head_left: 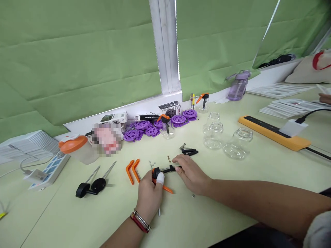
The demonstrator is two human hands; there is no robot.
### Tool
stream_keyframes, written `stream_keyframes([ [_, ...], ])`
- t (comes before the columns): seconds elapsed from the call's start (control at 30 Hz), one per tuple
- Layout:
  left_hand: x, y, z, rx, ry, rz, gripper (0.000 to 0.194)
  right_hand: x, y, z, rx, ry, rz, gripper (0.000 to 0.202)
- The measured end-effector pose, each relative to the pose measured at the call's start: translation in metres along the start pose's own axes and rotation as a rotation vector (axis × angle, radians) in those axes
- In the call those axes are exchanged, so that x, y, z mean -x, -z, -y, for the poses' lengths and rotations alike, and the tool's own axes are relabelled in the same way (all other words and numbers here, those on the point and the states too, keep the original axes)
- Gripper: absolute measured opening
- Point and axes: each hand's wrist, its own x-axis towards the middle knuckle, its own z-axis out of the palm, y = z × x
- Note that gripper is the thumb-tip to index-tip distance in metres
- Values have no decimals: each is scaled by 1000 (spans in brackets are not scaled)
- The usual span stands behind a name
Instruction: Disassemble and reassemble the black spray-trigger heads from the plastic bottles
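My left hand (149,196), with a white wrap on its thumb, is closed around a black cap (156,173) that has an orange lever (168,189) below it. A black tube (169,169) with a thin metal rod runs rightward from the cap. The fingers of my right hand (192,175) pinch the tube's far end. Beyond that hand lie springs (182,146), black tubes (190,152) and small brass-coloured pieces (169,158). Two loose orange levers (129,172) rest left of my left hand. Farther left are two black caps (98,185) with metal rods.
Three clear glass jars (236,148) stand right of centre. Behind are purple plastic pieces (152,131) and a jar with an orange-levered cap (168,131). A yellow power strip (274,132) lies at right, a white one (50,171) at left. A small metal nut (193,195) sits near my right wrist.
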Motion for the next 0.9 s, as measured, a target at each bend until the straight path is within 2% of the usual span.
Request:
stream_keyframes([
  [0.2,-2,6,3,46,43,50,37,24,24,-6,2,147,28,18],
  [0.27,-2,11,4,38,84,112,37,36,36,-8,3,255,113,18],
  [0.33,-1,17,2,11,119,191,35,46,47,-9,41,382,257,19],
  [0.4,-1,23,-1,-45,127,249,32,54,52,-9,87,442,370,15],
  [0.47,-1,31,-4,-138,115,264,29,56,51,-10,117,416,401,19],
  [0.63,-3,52,-5,-319,122,321,24,43,39,-18,166,213,316,28],
  [0.8,-4,62,-4,-337,119,329,22,22,34,-21,163,62,325,29],
  [0.9,-2,65,-5,-281,138,325,23,18,36,-20,138,-10,349,19],
])
